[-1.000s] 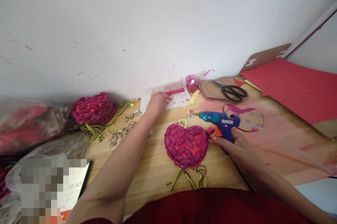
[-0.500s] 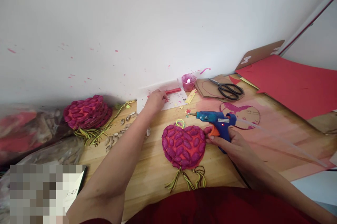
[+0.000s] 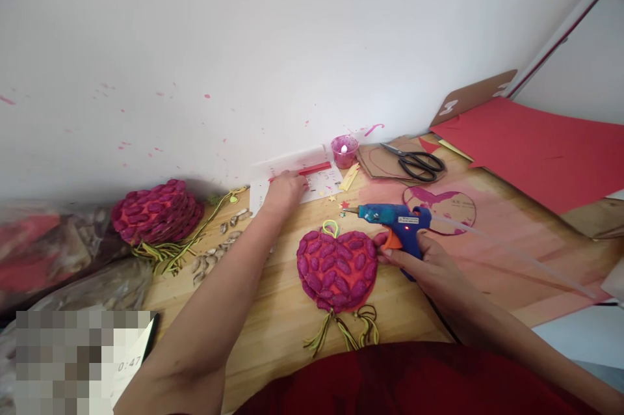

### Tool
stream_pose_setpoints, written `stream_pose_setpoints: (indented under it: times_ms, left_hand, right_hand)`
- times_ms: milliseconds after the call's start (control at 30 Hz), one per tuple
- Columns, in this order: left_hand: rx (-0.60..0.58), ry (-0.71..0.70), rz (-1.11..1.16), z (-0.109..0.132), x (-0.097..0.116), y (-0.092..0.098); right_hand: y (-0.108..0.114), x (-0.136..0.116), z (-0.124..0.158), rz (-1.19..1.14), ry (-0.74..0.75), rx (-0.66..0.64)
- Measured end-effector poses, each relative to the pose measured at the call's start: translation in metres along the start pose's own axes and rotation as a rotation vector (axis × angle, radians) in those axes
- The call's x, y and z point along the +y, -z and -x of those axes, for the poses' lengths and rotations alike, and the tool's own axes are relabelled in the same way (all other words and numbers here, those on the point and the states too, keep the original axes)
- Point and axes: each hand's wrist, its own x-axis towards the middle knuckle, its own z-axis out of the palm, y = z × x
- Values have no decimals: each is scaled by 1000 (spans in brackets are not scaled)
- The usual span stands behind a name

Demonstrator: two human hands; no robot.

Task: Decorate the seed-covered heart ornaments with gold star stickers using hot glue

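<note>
My right hand (image 3: 429, 262) grips a blue hot glue gun (image 3: 390, 216) with an orange trigger; its red light glows. The nozzle points left, close to small paper stars (image 3: 344, 205) on the wood. My left hand (image 3: 286, 192) rests over a white paper (image 3: 319, 190), fingers curled down and fingertips together by a small red bit; what they pinch is too small to make out. Between my arms lies a heart-shaped hanging (image 3: 337, 270) covered in magenta-painted peanut shells, with a yellow-green loop on top and yarn tassels (image 3: 346, 330) below.
Stacked magenta hearts (image 3: 156, 210) and loose peanut shells (image 3: 212, 259) lie left, by plastic bags (image 3: 92, 278). Behind are a red strip (image 3: 314, 169), a paint cup (image 3: 344, 151) and black scissors (image 3: 419, 164). A cardboard heart (image 3: 453, 210) and red sheets (image 3: 546, 148) lie right.
The whole view has shifted slightly. My left hand has moved a little over the paper, its fingers still low. The glue gun stays in my right hand, nearly unmoved.
</note>
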Motion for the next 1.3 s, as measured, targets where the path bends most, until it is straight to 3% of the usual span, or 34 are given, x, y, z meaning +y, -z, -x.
stream_pose_setpoints:
  times_ms: [233, 400, 500, 600, 667, 767, 1033, 1300]
  left_hand:
    - [59, 51, 138, 2, -1, -3]
    - [155, 193, 425, 8, -7, 0]
    - [165, 271, 637, 22, -1, 9]
    - [109, 288, 910, 47, 18, 24]
    - [18, 349, 1352, 67, 34, 33]
    - [-75, 385, 1643, 93, 59, 40]
    - [-89, 441, 1801, 128, 100, 31]
    - [-96, 427, 1775, 146, 112, 22]
  right_hand:
    - [-3, -6, 4, 2, -13, -9]
    - [-2, -3, 2, -28, -11, 7]
    - [-2, -3, -2, -124, 6, 35]
    - [-4, -9, -5, -160, 57, 68]
    - [-7, -16, -7, -129, 104, 65]
    - [-13, -29, -7, -85, 200, 54]
    - [-39, -38, 3, -175, 208, -138]
    - [-51, -29, 15, -254, 244, -120]
